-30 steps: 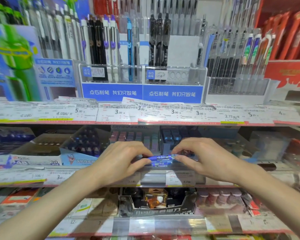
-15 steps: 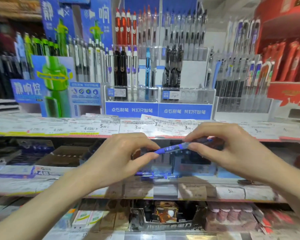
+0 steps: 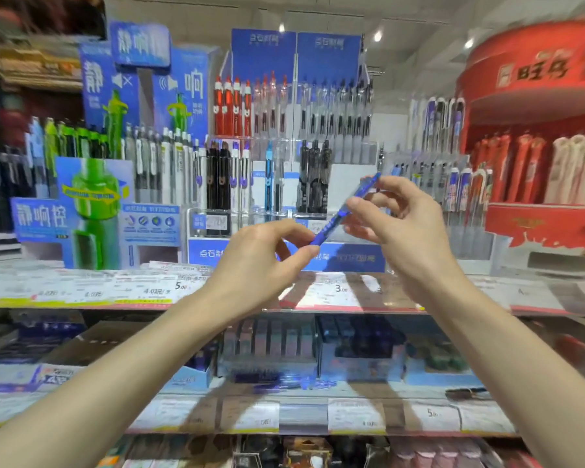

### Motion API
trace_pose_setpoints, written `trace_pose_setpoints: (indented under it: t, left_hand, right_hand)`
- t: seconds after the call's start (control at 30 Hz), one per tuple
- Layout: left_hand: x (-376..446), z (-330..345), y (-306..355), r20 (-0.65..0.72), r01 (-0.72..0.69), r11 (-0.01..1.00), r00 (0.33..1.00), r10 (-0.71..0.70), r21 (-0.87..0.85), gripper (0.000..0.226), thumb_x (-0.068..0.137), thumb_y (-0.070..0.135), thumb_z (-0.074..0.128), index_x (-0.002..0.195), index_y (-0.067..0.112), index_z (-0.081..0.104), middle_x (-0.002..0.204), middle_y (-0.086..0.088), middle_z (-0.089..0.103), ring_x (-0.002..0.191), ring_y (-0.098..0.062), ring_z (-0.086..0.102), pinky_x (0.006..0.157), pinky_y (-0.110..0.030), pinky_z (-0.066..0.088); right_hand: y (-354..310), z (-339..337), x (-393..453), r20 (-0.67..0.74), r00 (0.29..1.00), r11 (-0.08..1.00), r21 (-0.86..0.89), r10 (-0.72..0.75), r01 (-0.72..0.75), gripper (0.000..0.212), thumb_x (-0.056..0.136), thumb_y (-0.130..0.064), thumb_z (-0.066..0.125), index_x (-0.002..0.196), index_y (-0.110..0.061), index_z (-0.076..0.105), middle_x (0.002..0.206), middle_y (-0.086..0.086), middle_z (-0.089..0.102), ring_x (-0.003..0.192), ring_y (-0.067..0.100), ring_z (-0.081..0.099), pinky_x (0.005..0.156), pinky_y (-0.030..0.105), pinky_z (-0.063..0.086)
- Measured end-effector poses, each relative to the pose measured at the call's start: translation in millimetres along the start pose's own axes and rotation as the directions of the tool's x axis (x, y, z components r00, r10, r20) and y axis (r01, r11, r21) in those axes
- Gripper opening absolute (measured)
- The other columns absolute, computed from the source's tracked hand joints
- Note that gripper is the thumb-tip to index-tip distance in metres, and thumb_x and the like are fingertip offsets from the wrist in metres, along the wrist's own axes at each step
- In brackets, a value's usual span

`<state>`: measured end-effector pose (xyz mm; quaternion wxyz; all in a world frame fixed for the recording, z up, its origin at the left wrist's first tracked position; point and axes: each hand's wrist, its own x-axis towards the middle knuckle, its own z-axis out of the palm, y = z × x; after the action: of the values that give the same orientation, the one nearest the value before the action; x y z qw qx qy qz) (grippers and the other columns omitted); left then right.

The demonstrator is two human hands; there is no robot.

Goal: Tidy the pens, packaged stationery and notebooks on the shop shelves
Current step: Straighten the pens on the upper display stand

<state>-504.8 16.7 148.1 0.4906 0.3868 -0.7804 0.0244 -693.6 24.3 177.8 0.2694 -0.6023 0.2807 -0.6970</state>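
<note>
Pen (image 3: 343, 211) held up in both hands, in front of the pen rack (image 3: 286, 184).

Blue and tilted, it has its low end pinched by the left hand (image 3: 264, 261), while the right hand (image 3: 395, 224) pinches it higher up. It is not in a slot yet, so it looks like this job is only partly done. Boxes on the lower shelf (image 3: 304, 417) probably need tidying too.
</note>
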Motion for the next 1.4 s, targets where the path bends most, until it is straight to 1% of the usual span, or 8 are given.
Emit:
trace_pose_setpoints:
  t: [0.1, 0.23, 0.37, 0.57, 0.77, 1.0, 1.3, 1.4]
  left_hand:
    - [10.4, 5.8, -4.1, -0.045, -0.1, 0.99, 0.994, 0.105, 0.096, 0.019, 0.091, 0.039, 0.064, 0.103, 0.026, 0.072, 0.094, 0.016, 0.069, 0.085, -0.005, 0.063, 0.08, -0.037, 0.053]
    - [22.4, 12.6, -9.9, -0.051, -0.237, 0.916, 0.962, 0.267, 0.324, 0.03, 0.094, 0.03, 0.061, 0.12, 0.017, 0.067, 0.112, 0.003, 0.061, 0.106, -0.016, 0.052, 0.09, -0.038, 0.047]
    - [29.5, 21.8, -14.6, -0.045, -0.212, 0.895, 0.967, 0.249, 0.392, 0.035, 0.093, 0.026, 0.06, 0.127, 0.017, 0.063, 0.117, 0.002, 0.056, 0.112, -0.017, 0.049, 0.095, -0.039, 0.042]
    - [27.1, 30.8, -21.3, -0.095, -0.202, 0.868, 0.957, 0.272, 0.455, 0.034, 0.092, 0.021, 0.056, 0.125, 0.015, 0.064, 0.114, -0.001, 0.057, 0.108, -0.021, 0.05, 0.089, -0.031, 0.035]
    - [27.2, 36.0, -21.2, -0.132, -0.171, 0.874, 0.958, 0.256, 0.455, 0.034, 0.09, 0.019, 0.056, 0.122, 0.016, 0.064, 0.115, 0.0, 0.058, 0.109, -0.022, 0.049, 0.089, -0.028, 0.029]
    - [28.5, 37.2, -21.3, -0.14, -0.165, 0.879, 0.958, 0.251, 0.447, 0.033, 0.089, 0.018, 0.055, 0.121, 0.016, 0.064, 0.114, -0.001, 0.058, 0.109, -0.023, 0.049, 0.088, -0.031, 0.031]
    - [28.3, 37.2, -21.4, -0.149, -0.166, 0.89, 0.957, 0.249, 0.424, 0.031, 0.09, 0.018, 0.057, 0.12, 0.017, 0.064, 0.114, 0.0, 0.057, 0.108, -0.023, 0.048, 0.089, -0.035, 0.036]
    - [28.0, 37.0, -21.3, -0.143, -0.165, 0.893, 0.959, 0.245, 0.418, 0.032, 0.09, 0.018, 0.057, 0.121, 0.017, 0.064, 0.115, 0.0, 0.057, 0.109, -0.023, 0.048, 0.089, -0.036, 0.037]
  right_hand:
    - [-8.0, 0.3, 18.8, -0.001, 0.997, 0.989, -0.132, -0.075, 0.074, 0.03, 0.09, -0.008, 0.071, 0.117, -0.018, 0.061, 0.083, -0.003, 0.062, 0.077, 0.016, 0.073, 0.073, 0.033, 0.062]
    - [-21.4, -3.9, 51.7, -0.032, 0.988, 0.957, -0.254, -0.151, 0.138, 0.046, 0.092, -0.009, 0.068, 0.136, -0.014, 0.054, 0.089, 0.003, 0.063, 0.078, 0.014, 0.07, 0.063, 0.022, 0.059]
    - [-23.0, -0.6, 75.0, -0.019, 0.976, 0.912, -0.362, -0.215, 0.194, 0.04, 0.093, -0.014, 0.067, 0.132, -0.016, 0.058, 0.1, 0.006, 0.069, 0.086, 0.018, 0.071, 0.063, 0.02, 0.059]
    - [-21.2, 6.7, 93.5, 0.026, 0.968, 0.878, -0.416, -0.25, 0.238, 0.039, 0.094, -0.016, 0.065, 0.132, -0.016, 0.059, 0.102, 0.003, 0.068, 0.089, 0.018, 0.071, 0.064, 0.023, 0.061]
    - [-14.2, 10.0, 100.3, 0.057, 0.966, 0.856, -0.451, -0.253, 0.251, 0.037, 0.095, -0.017, 0.065, 0.132, -0.017, 0.059, 0.101, 0.001, 0.067, 0.085, 0.016, 0.071, 0.064, 0.024, 0.061]
    - [-2.7, 10.9, 101.6, 0.063, 0.977, 0.849, -0.485, -0.203, 0.208, 0.035, 0.094, -0.018, 0.067, 0.128, -0.018, 0.061, 0.096, -0.001, 0.068, 0.072, 0.014, 0.073, 0.067, 0.035, 0.063]
    - [5.6, 7.4, 89.4, 0.155, 0.986, 0.833, -0.536, -0.064, 0.139, 0.035, 0.095, -0.018, 0.064, 0.13, -0.017, 0.06, 0.098, -0.002, 0.069, 0.069, 0.013, 0.074, 0.069, 0.035, 0.064]
    - [5.6, 8.1, 86.4, 0.14, 0.988, 0.834, -0.537, -0.061, 0.128, 0.04, 0.089, -0.026, 0.073, 0.127, -0.017, 0.062, 0.094, -0.003, 0.07, 0.069, 0.013, 0.074, 0.067, 0.034, 0.064]
